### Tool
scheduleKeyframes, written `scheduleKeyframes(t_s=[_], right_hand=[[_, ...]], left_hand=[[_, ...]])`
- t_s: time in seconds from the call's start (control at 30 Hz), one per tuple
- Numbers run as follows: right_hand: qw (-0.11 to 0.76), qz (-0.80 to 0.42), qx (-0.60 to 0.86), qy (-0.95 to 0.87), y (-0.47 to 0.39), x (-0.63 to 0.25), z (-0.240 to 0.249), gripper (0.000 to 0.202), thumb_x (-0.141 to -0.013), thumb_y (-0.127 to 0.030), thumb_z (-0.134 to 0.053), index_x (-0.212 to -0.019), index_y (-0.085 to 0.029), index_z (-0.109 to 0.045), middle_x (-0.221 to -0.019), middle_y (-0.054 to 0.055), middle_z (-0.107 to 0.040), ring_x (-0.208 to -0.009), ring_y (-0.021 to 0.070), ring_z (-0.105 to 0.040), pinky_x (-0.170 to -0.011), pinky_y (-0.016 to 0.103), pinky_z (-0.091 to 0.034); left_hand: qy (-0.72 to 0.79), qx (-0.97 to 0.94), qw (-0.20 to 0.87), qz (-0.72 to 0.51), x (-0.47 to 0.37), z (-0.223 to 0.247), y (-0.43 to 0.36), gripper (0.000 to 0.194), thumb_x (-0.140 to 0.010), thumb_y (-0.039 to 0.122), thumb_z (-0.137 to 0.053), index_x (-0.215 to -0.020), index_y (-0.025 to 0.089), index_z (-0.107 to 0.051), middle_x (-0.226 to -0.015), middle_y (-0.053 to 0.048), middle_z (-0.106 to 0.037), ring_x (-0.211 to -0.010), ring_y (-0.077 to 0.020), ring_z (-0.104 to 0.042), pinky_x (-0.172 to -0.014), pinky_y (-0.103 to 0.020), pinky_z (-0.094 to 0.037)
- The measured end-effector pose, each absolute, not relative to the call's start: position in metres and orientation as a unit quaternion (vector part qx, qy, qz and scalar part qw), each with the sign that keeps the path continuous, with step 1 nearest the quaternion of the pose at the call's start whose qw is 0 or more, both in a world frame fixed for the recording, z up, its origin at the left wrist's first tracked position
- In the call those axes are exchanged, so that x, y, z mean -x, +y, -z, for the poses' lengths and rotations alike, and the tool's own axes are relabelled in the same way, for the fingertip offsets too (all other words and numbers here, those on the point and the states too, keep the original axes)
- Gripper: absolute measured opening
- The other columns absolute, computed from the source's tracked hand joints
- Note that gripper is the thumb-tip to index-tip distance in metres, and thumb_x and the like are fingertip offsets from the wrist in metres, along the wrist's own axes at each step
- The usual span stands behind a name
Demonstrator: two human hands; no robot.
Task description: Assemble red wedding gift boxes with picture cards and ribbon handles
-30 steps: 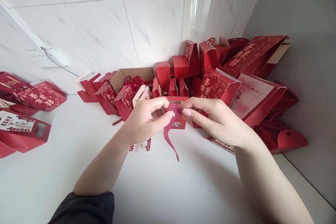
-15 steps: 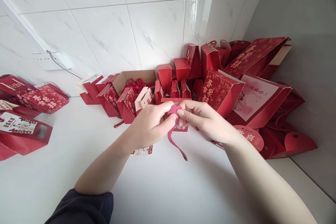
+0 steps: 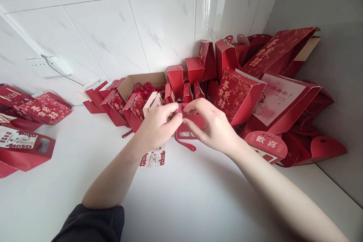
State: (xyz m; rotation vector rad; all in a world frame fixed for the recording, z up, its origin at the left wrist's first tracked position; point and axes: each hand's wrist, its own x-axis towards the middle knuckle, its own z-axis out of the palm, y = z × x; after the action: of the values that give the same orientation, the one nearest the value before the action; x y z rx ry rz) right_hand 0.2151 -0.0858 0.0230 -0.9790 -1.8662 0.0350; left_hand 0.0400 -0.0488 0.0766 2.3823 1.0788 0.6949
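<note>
My left hand (image 3: 157, 126) and my right hand (image 3: 211, 124) meet at the top of a small red gift box (image 3: 189, 126) standing on the white table (image 3: 176, 196). Both pinch a red ribbon strip (image 3: 185, 144) at the box's top edge; its loose tail curls down onto the table in front of the box. A small printed sticker card (image 3: 153, 158) lies flat just below my left wrist.
A heap of red gift boxes and bags (image 3: 241, 83) fills the back right corner against the tiled wall. An open cardboard box (image 3: 133, 83) with red ribbons sits at the back. More red bags (image 3: 25, 128) lie at the left edge. A round-topped red tag box (image 3: 265, 145) lies by my right forearm.
Both hands moved forward and down from mid-air to the small red box, carrying the ribbon; its tail, which hung free, now rests curled on the table.
</note>
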Motion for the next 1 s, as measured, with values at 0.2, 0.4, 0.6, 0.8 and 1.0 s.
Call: scheduleKeyframes(t_s=[0.2, 0.4, 0.6, 0.8, 1.0], right_hand=[[0.494, -0.032, 0.41, -0.766, -0.085, -0.217, -0.023, 0.01, -0.094, -0.025, -0.059, -0.102, -0.022, -0.054, -0.101, 0.005, -0.061, -0.09, 0.019, -0.062, -0.081, 0.035, -0.054], [0.499, -0.037, 0.413, -0.761, -0.087, -0.216, -0.024, 0.007, -0.095, -0.023, -0.058, -0.102, -0.022, -0.056, -0.1, 0.005, -0.062, -0.09, 0.0188, -0.062, -0.08, 0.034, -0.054], [0.51, -0.015, 0.437, -0.741, -0.089, -0.215, -0.026, 0.008, -0.098, -0.022, -0.051, -0.097, -0.022, -0.059, -0.096, 0.005, -0.065, -0.085, 0.0181, -0.062, -0.076, 0.033, -0.053], [0.51, 0.036, 0.433, -0.743, -0.088, -0.215, -0.024, 0.011, -0.099, -0.02, -0.047, -0.098, -0.021, -0.058, -0.098, 0.008, -0.065, -0.09, 0.0195, -0.062, -0.076, 0.033, -0.052], [0.487, 0.038, 0.438, -0.755, -0.088, -0.214, -0.024, 0.011, -0.101, -0.019, -0.044, -0.1, -0.02, -0.055, -0.099, 0.009, -0.063, -0.091, 0.0194, -0.061, -0.074, 0.033, -0.051]], left_hand=[[0.363, -0.882, 0.168, -0.251, -0.039, -0.077, -0.047, 0.023, -0.085, 0.018, -0.044, -0.065, 0.02, -0.035, -0.051, 0.005, -0.035, -0.058, -0.0133, -0.03, -0.061, -0.029, -0.03], [0.352, -0.888, 0.146, -0.256, -0.039, -0.077, -0.048, 0.023, -0.085, 0.018, -0.044, -0.064, 0.02, -0.032, -0.052, 0.004, -0.028, -0.058, -0.0141, -0.029, -0.055, -0.028, -0.024], [0.374, -0.881, 0.123, -0.262, -0.042, -0.073, -0.049, 0.027, -0.087, 0.021, -0.045, -0.065, 0.02, -0.029, -0.051, 0.005, -0.033, -0.056, -0.0129, -0.03, -0.057, -0.028, -0.027], [0.383, -0.879, 0.162, -0.233, -0.044, -0.066, -0.048, 0.03, -0.096, 0.029, -0.037, -0.067, 0.02, -0.036, -0.053, 0.005, -0.044, -0.053, -0.0127, -0.038, -0.055, -0.029, -0.028], [0.38, -0.877, 0.152, -0.252, -0.045, -0.065, -0.046, 0.027, -0.091, 0.023, -0.04, -0.066, 0.019, -0.03, -0.052, 0.005, -0.032, -0.051, -0.0118, -0.029, -0.053, -0.029, -0.022]])
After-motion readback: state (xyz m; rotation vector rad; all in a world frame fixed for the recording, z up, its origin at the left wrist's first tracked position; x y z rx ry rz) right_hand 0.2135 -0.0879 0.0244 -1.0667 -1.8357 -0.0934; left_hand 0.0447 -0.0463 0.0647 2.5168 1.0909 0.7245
